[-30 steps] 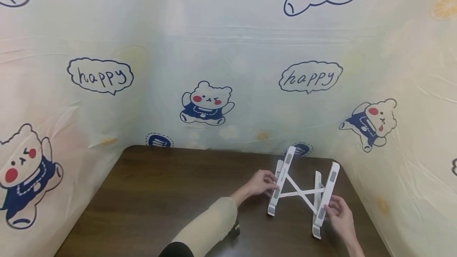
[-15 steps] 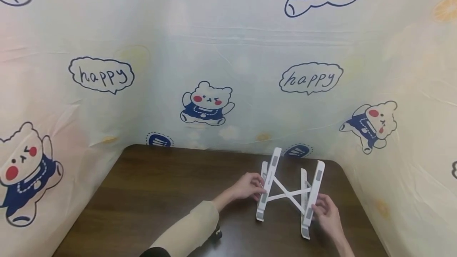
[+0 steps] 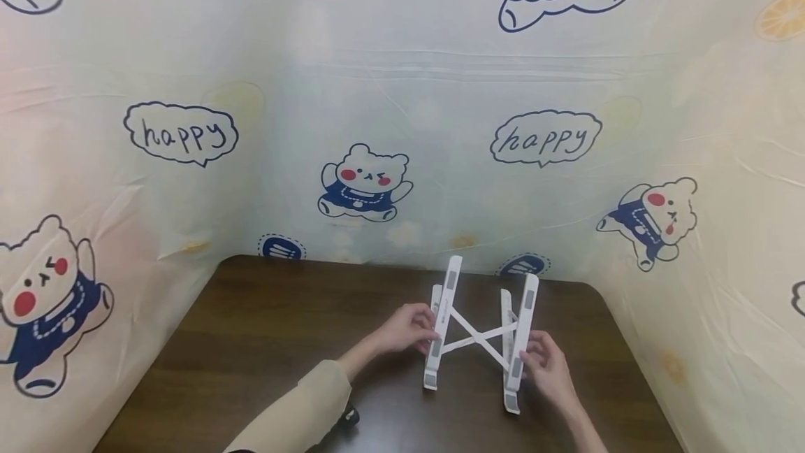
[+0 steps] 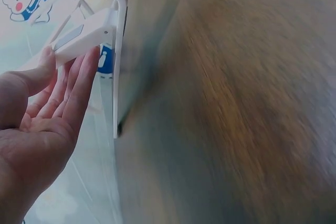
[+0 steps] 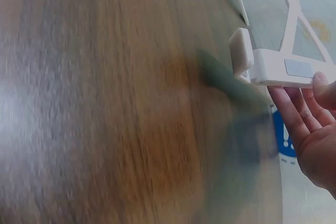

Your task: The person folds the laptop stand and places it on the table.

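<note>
A white folding stand [image 3: 479, 333] with two long rails and crossed struts stands propped up on a dark wooden table [image 3: 270, 341], right of the middle. My left hand [image 3: 405, 327] pinches its left rail, thumb above and fingers below. My right hand [image 3: 547, 369] pinches the right rail near its lower end in the same way. In the left wrist view the stand's rail [image 4: 86, 35] lies between the thumb and fingers of my left hand [image 4: 42, 124]. The right wrist view shows the stand's rail end [image 5: 283, 69] with its lip, over the fingers of my right hand [image 5: 315, 135].
A pale cloth backdrop [image 3: 365, 180] printed with bears, "happy" bubbles and lemon slices walls the table in at the back, left and right. The table's rounded far right corner [image 3: 591, 289] is close behind the stand. Bare wood [image 3: 251, 369] stretches to the left.
Both hands have slid the stand to the left across the table, away from the right corner. Their hold on the two rails is the same.
</note>
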The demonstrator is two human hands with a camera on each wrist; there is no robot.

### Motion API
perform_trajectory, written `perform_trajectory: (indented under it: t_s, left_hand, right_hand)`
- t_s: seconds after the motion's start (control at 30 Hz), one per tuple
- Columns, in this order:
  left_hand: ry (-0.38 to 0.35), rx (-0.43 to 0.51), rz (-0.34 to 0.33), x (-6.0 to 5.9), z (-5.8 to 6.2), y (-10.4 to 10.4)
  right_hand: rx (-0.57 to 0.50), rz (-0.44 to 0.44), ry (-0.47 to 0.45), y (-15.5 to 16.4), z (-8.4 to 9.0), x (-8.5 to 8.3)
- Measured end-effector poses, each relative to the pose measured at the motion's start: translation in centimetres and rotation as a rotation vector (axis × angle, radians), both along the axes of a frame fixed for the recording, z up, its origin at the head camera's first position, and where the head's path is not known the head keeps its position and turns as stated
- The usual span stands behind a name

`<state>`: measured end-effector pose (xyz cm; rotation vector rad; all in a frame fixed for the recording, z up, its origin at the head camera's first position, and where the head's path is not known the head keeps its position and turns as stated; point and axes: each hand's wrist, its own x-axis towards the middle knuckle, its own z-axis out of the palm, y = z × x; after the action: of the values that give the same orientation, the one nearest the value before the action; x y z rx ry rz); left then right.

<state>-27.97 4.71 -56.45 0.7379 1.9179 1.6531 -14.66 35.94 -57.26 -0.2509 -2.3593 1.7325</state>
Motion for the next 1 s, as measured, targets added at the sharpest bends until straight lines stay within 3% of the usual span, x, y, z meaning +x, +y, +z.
perform_trajectory:
  t_s: [0.43, 1.0]
  left_hand:
    - [0.019, -0.025, 0.05, 0.8, 0.0, -4.8]
    - [0.046, -0.046, 0.183, 1.6, -0.6, -9.4]
  right_hand:
    - [-0.028, 0.087, -0.047, -3.4, 0.3, -1.8]
    - [-0.062, 0.192, -0.055, -7.4, -0.3, -4.3]
